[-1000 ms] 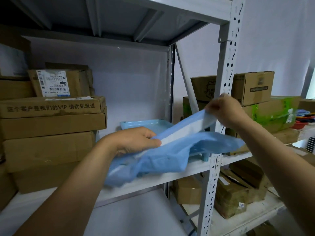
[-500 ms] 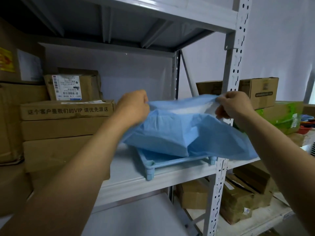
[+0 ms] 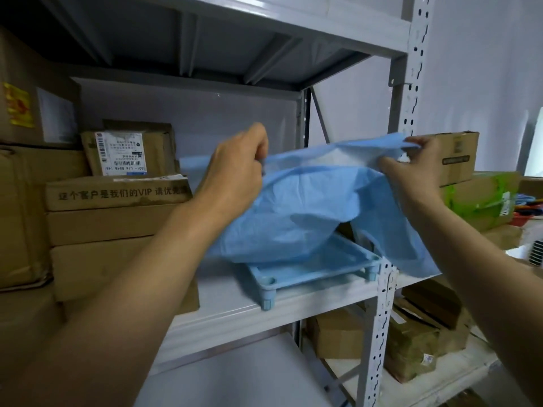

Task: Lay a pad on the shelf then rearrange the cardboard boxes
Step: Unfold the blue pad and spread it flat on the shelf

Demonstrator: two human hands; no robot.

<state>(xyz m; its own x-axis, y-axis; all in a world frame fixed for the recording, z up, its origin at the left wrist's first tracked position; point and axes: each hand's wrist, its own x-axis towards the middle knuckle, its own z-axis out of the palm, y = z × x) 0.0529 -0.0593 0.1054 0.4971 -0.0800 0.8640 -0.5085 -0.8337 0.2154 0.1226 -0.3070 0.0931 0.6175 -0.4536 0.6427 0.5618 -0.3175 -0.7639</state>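
Both grips, left hand [image 3: 239, 168] and right hand [image 3: 411, 171], are pinched on the pad [image 3: 308, 207]; it could get snagged on the tray [image 3: 308, 268]

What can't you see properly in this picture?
All in the head view:
- Back half of the blue tray: hidden by the hanging blue pad.
- Fingertips of the left hand and right hand: tucked into the pad.
- Small print on the box label: too small.
- Boxes at the left edge: cut off.
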